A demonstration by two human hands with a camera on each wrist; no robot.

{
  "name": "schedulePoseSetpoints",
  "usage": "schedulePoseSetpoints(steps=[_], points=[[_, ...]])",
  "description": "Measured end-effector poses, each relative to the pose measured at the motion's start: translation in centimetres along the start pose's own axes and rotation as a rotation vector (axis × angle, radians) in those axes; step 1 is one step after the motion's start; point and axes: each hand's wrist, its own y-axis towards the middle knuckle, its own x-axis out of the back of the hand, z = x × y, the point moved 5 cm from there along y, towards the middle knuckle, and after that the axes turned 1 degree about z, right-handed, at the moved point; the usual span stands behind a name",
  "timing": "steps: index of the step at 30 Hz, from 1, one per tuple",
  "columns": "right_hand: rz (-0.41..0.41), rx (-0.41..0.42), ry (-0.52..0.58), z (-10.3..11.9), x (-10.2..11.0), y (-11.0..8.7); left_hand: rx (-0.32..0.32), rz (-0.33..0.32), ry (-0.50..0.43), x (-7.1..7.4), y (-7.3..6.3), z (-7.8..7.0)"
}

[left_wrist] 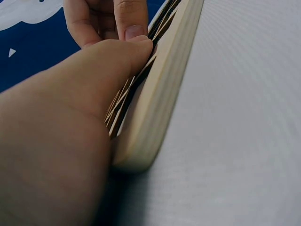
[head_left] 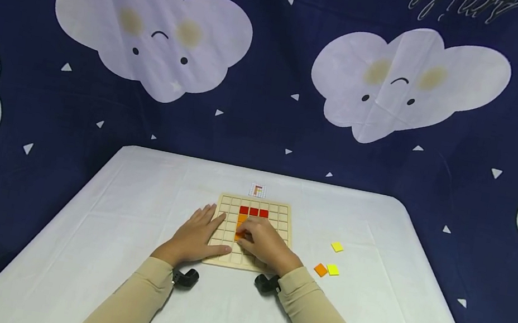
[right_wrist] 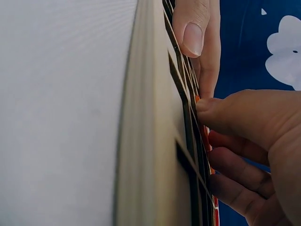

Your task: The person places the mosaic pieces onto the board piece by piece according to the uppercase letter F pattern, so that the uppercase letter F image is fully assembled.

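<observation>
A wooden grid board (head_left: 222, 262) lies flat on the table. Three red tiles (head_left: 254, 212) form a row in its upper part, and orange tiles (head_left: 242, 218) run down in a column from the left one. My left hand (head_left: 196, 235) rests on the board's left side, fingers and thumb spread. Over the column's lower end, my right hand (head_left: 266, 243) pinches an orange tile (head_left: 239, 236) with thumb and fingertips, at the board's surface. Its fingers partly cover the tile. In the right wrist view, a bit of orange shows by the right thumb (right_wrist: 211, 110).
Right of the board lie two yellow tiles (head_left: 337, 247) and a loose orange tile (head_left: 320, 270). A small printed pattern card (head_left: 257, 190) sits just behind the board. White cloth covers the table (head_left: 159, 179); a dark blue cloud-print cloth (head_left: 262, 139) hangs behind.
</observation>
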Motion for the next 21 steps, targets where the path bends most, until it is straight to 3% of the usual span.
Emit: schedulePoseSetpoints(steps=[10, 21], points=[[-0.006, -0.010, -0.004, 0.11, 0.04, -0.16, -0.006, -0.011, -0.011, 0.16, -0.01, -0.11], [-0.064, -0.001, 0.061, -0.03, 0.28, -0.82, 0.005, 0.010, 0.010, -0.18, 0.10, 0.21]])
